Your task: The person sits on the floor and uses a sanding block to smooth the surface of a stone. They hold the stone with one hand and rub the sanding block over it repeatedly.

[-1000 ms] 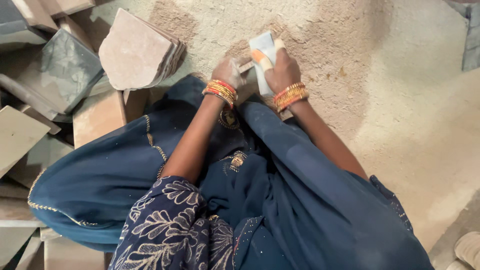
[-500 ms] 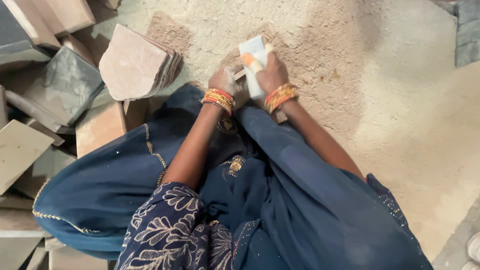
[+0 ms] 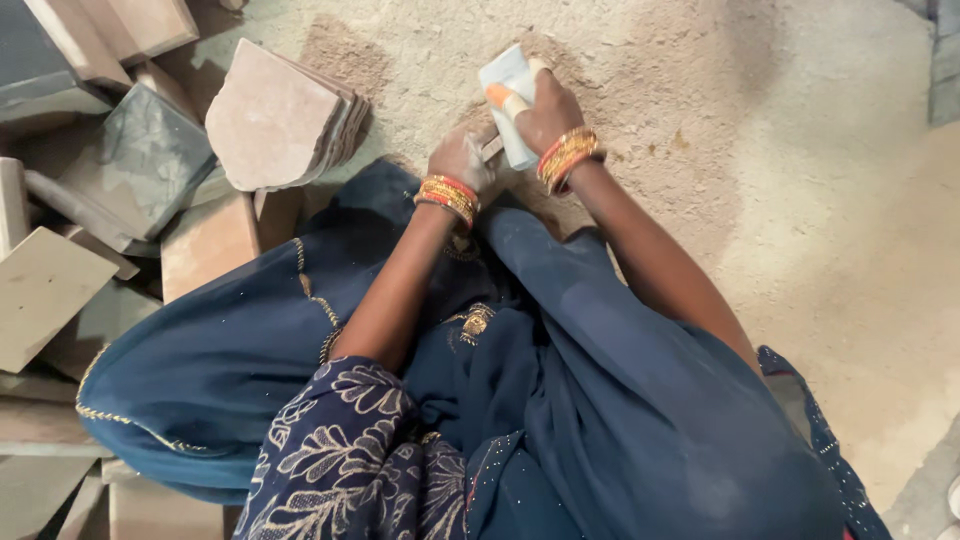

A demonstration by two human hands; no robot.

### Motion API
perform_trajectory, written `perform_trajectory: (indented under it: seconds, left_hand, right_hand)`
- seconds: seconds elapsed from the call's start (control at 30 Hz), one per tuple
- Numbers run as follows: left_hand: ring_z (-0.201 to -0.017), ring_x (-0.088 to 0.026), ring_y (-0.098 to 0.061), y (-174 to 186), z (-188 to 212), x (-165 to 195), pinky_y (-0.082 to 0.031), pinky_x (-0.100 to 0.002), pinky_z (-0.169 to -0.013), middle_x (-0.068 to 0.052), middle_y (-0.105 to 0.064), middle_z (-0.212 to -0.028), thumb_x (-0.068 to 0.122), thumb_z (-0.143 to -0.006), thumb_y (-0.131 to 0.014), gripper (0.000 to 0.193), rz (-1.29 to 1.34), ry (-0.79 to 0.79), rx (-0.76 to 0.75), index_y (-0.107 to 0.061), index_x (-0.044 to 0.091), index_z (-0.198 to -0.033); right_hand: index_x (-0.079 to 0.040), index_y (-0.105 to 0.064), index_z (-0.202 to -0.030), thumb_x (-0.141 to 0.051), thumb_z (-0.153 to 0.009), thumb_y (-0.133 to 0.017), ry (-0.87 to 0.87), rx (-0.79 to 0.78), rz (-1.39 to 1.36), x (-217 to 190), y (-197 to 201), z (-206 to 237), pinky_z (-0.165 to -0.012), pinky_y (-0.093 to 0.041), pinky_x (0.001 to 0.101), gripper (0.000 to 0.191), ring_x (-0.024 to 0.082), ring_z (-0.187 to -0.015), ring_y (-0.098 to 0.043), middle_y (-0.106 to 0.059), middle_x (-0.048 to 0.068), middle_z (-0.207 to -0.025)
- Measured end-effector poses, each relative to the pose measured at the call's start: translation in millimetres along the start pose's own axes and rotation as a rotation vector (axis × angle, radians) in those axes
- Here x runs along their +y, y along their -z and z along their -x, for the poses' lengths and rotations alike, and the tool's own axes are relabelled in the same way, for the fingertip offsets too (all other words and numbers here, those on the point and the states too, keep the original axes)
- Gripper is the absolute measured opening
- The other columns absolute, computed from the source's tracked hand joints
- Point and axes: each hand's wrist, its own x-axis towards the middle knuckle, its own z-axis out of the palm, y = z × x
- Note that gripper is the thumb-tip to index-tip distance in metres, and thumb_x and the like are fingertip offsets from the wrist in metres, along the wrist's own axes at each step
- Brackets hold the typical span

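Gripping a pale block (image 3: pixel 512 105), the right hand (image 3: pixel 545 110) is clenched around it. Left hand (image 3: pixel 462 160) steadies its lower end, grip unclear. Stacked slabs (image 3: pixel 275 120) lie nearby on sandy ground (image 3: pixel 800 200).

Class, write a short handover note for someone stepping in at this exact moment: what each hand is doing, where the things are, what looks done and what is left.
Right hand: grip closed on a pale flat block, pressed to the dusty ground.
Left hand: beside it, touching the block's lower edge; what it holds is hidden.
Stone slabs are piled to the left, apart from both hands.
Done: powder lies thick around the block, so rubbing seems under way.
Left: cannot tell how much; the block's face is hidden.
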Motion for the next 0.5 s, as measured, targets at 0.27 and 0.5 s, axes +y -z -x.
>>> perform_trajectory:
  seconds: [0.27,0.5]
  left_hand:
    - [-0.086,-0.033,-0.071,-3.6,-20.0,-40.8,-0.06,-0.042,-0.079,-0.012,-0.075,-0.097,0.016,-0.082,-0.066,0.029,0.092,0.043,-0.167,-0.077,0.021,-0.108]
    - [-0.09,-0.035,-0.07,-3.6,-18.0,-38.4,-0.057,-0.043,-0.082,-0.014,-0.076,-0.104,0.015,-0.081,-0.067,0.034,0.075,-0.065,-0.079,-0.077,0.02,-0.114]
  right_hand:
    - [0.005,-0.062,-0.113,-0.029,-0.091,-0.076,0.011,0.163,-0.067,33.9,-13.9,79.6,-0.061,-0.061,0.0382,0.043,0.027,-0.073,-0.075,-0.074,0.017,-0.089]
    - [-0.005,-0.069,-0.109,-0.04,-0.092,-0.077,-0.056,0.152,-0.387,9.8,16.4,77.3,-0.064,-0.06,0.033,0.04,0.018,-0.074,-0.074,-0.076,0.01,-0.092]
